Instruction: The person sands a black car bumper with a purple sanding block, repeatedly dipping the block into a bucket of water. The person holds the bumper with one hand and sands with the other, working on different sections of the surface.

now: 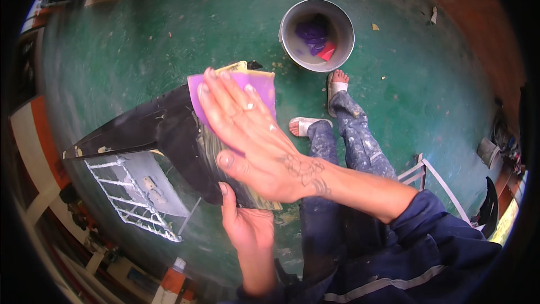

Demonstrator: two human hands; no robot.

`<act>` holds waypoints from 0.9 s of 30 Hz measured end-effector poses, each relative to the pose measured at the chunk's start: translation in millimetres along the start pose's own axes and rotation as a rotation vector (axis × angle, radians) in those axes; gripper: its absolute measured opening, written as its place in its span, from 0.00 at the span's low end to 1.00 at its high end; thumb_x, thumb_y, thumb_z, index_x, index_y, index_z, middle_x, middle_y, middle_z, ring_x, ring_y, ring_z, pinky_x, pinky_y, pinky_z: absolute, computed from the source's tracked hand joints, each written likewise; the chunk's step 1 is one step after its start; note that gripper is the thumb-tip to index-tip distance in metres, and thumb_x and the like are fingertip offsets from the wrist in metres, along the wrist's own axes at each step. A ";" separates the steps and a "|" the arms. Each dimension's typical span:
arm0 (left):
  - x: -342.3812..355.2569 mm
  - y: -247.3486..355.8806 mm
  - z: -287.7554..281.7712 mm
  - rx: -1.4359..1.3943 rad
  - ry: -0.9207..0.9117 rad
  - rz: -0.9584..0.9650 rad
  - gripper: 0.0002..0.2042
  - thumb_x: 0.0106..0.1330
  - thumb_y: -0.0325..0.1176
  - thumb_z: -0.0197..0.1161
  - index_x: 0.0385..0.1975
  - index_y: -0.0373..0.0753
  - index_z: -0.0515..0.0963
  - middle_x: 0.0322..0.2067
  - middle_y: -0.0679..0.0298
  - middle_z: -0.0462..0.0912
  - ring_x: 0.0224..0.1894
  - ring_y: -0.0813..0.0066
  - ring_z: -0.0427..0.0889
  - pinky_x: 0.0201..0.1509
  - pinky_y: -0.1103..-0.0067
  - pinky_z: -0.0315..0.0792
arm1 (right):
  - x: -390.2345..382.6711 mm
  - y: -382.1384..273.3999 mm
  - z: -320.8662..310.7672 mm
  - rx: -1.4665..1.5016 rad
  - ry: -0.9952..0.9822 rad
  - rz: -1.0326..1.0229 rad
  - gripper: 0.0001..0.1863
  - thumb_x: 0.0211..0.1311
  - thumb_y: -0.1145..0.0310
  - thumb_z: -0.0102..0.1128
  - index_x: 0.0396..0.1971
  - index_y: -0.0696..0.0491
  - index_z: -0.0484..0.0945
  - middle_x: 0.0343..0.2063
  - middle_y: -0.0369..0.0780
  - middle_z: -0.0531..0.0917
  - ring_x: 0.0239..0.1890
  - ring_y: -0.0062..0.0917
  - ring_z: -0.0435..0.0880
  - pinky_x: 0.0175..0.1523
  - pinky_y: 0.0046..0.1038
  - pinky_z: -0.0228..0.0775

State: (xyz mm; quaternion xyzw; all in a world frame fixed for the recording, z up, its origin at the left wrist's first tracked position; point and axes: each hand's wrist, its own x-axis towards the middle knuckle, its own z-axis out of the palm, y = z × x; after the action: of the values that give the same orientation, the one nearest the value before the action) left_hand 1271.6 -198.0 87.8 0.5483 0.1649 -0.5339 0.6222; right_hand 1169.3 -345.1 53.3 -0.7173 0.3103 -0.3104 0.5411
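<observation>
Around the work, a metal bucket (288, 35) stands on the green floor (112, 45) at one o'clock, with a purple bundle (312, 31) and a red piece (327, 52) in its cloudy liquid. Spattered trouser legs (360, 135) and pale sandals (338, 86) fill the space between two and five o'clock, the upper sandal just beside the bucket. Toward four o'clock stands a white frame (444, 191); at eight o'clock, a ladder-like rack (107, 164) (coated in something whitish) sits below the edge of the black panel (185, 135).

That panel reaches from beneath the person's hands out to a narrow end at nine o'clock. The right hand (253, 141) lies flat, fingers long and nearly together, thumb apart, pressing a purple sheet (266, 91) onto it; the sheet's corners show at ten and one o'clock from the palm. At seven o'clock, the left hand (250, 228) sets its thumb against the panel's near edge; its fingers are hidden, so how far they close cannot be told.
</observation>
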 end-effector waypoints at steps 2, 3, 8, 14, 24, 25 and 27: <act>-0.5 2.8 -5.9 0.046 -0.017 -0.036 0.24 0.88 0.46 0.43 0.74 0.39 0.68 0.71 0.56 0.75 0.72 0.63 0.75 0.77 0.62 0.71 | -39.0 -30.2 8.2 -0.042 -0.239 0.022 0.44 0.73 0.55 0.57 0.82 0.60 0.54 0.83 0.53 0.54 0.85 0.46 0.49 0.84 0.51 0.45; 0.7 6.3 -19.8 0.018 -0.145 -0.058 0.24 0.88 0.46 0.43 0.73 0.39 0.69 0.71 0.56 0.75 0.72 0.63 0.76 0.76 0.63 0.71 | -54.5 -42.4 8.0 -0.049 -0.376 0.046 0.45 0.72 0.54 0.60 0.81 0.58 0.56 0.82 0.52 0.56 0.85 0.45 0.51 0.83 0.51 0.49; 4.2 -0.8 -21.0 -0.153 -0.239 -0.086 0.24 0.88 0.49 0.44 0.71 0.40 0.71 0.67 0.61 0.80 0.69 0.64 0.80 0.73 0.62 0.76 | -30.6 -23.3 -4.6 -0.291 -0.350 -0.064 0.43 0.69 0.56 0.62 0.79 0.60 0.60 0.79 0.47 0.65 0.83 0.39 0.59 0.81 0.45 0.57; 0.3 0.3 2.7 -0.352 -0.153 -0.096 0.31 0.85 0.60 0.41 0.76 0.44 0.66 0.67 0.61 0.81 0.68 0.62 0.82 0.69 0.63 0.80 | -29.2 -31.2 -21.5 -0.448 -0.478 -0.121 0.41 0.73 0.53 0.59 0.79 0.59 0.61 0.80 0.45 0.63 0.83 0.36 0.59 0.83 0.45 0.52; 0.5 -7.0 -6.2 -0.225 -0.176 -0.165 0.36 0.85 0.64 0.35 0.79 0.43 0.60 0.76 0.57 0.68 0.75 0.63 0.73 0.76 0.65 0.72 | -37.2 -54.0 -5.8 -0.622 -0.650 -0.054 0.43 0.71 0.46 0.58 0.79 0.53 0.64 0.81 0.42 0.62 0.85 0.36 0.54 0.85 0.52 0.40; -0.6 -7.7 -6.4 -0.238 -0.199 -0.152 0.36 0.85 0.64 0.34 0.78 0.42 0.61 0.76 0.57 0.68 0.75 0.63 0.72 0.77 0.64 0.70 | -47.0 -60.0 -3.1 -0.586 -0.696 -0.088 0.43 0.70 0.45 0.59 0.79 0.52 0.65 0.82 0.42 0.61 0.85 0.35 0.54 0.84 0.53 0.40; -2.0 -9.4 -6.0 -0.262 -0.248 -0.128 0.36 0.85 0.64 0.34 0.77 0.42 0.63 0.75 0.57 0.70 0.75 0.63 0.72 0.80 0.63 0.66 | -45.3 -56.7 -12.4 -0.595 -0.750 -0.074 0.42 0.71 0.47 0.58 0.80 0.52 0.62 0.82 0.43 0.61 0.85 0.37 0.53 0.85 0.52 0.38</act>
State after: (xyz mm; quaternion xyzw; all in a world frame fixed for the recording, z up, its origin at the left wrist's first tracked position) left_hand 1265.2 -190.3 82.6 0.3812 0.1896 -0.6098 0.6685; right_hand 1137.9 -304.4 106.0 -0.9142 0.1435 0.0531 0.3753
